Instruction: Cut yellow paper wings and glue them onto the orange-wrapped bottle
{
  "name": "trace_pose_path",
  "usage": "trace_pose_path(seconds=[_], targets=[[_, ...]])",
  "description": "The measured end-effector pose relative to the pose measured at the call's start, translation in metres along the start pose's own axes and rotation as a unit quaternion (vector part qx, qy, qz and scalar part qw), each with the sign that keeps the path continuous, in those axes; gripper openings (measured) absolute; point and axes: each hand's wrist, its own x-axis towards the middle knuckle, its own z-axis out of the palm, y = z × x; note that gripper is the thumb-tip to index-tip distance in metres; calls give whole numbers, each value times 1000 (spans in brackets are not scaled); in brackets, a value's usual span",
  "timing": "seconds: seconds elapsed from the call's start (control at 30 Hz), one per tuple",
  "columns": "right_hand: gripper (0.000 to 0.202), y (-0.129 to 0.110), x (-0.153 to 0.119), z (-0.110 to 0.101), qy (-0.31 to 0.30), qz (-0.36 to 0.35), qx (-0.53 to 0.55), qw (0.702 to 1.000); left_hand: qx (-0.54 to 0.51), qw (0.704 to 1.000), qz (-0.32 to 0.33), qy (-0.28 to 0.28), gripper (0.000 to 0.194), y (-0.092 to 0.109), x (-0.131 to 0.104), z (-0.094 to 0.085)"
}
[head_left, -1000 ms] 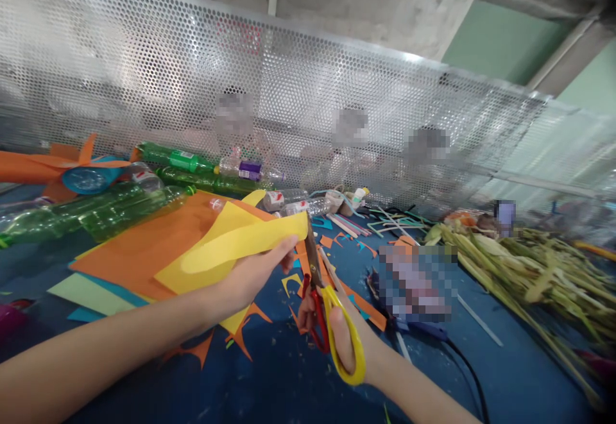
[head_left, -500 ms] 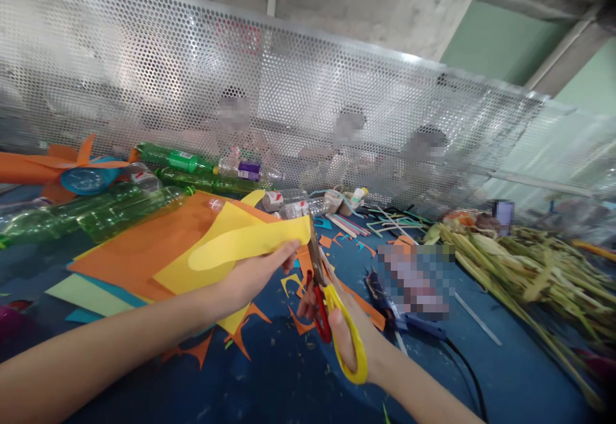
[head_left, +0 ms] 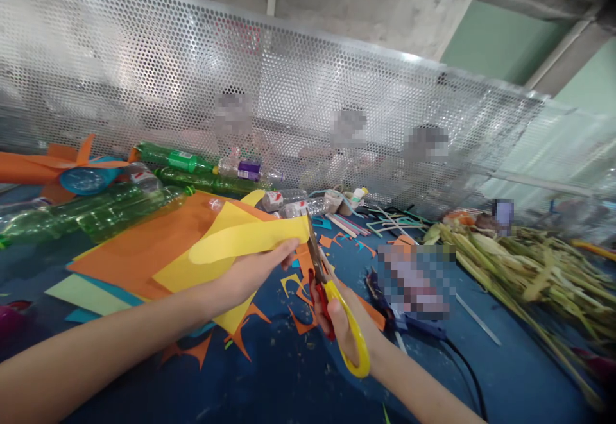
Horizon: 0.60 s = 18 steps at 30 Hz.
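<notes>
My left hand (head_left: 262, 273) is closed on a long yellow paper strip (head_left: 250, 238) with a rounded left end, its fingers near the strip's right end. In my right hand (head_left: 344, 315) is a pair of scissors (head_left: 356, 340) with one yellow and one red handle loop. The blades point up and away from me, their tips beside the right end of the strip. Beneath the strip lies a larger yellow sheet (head_left: 178, 278) on top of an orange sheet (head_left: 129, 244). Orange paper scraps (head_left: 197, 350) are scattered around and below my hands.
Green plastic bottles (head_left: 129, 209) and an orange paper pinwheel shape (head_left: 72, 161) lie on the left of the blue table (head_left: 269, 385). A blue glue gun (head_left: 423, 326) with a black cord and dry corn husks (head_left: 524, 276) lie right. A perforated metal screen (head_left: 298, 84) stands behind.
The scissors' handles have moved closer together, and my right fingers have drawn in with them. The yellow strip has shifted very slightly.
</notes>
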Motion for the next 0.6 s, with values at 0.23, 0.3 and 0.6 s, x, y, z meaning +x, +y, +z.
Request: trace_pose_path(seconds=[0.23,0.3,0.6], targets=[[55,-4,0,-2,-2,8,10,1000,-6,1000,14,4,39,-2,2,0],[54,-4,1,-1,3,8,23,1000,-6,1000,9,1,39,-3,3,0],[54,-1,-1,1,9,0,28,1000,-43,998,43,16,32,1,5,-1]])
